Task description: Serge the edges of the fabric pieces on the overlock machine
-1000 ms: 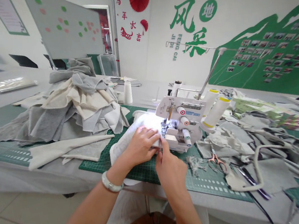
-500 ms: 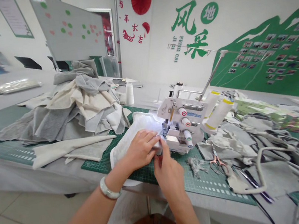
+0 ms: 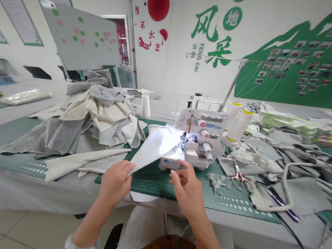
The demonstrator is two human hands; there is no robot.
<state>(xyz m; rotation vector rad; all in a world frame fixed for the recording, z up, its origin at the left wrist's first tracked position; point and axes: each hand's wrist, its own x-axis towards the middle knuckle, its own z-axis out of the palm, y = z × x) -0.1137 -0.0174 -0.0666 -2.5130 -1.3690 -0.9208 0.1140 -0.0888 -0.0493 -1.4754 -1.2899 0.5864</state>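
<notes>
White cloth (image 3: pixel 152 147) held out beside the sewing machine (image 3: pixel 199 136)

We pinch its narrow corner in our left hand (image 3: pixel 115 184), fingers closed, probably keeping it taut above the green mat (image 3: pixel 153 184). Its long axis slants from that corner, away and rightward. Our right hand (image 3: pixel 188 185) hovers by the machine's front, loosely open and, as far as we can tell, empty.

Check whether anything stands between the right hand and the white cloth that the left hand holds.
The sewing machine's base lies between the right hand and the near edge of the white cloth. Toward the corner in the left hand, only the green mat shows below; nothing visible stands in the way.
</notes>
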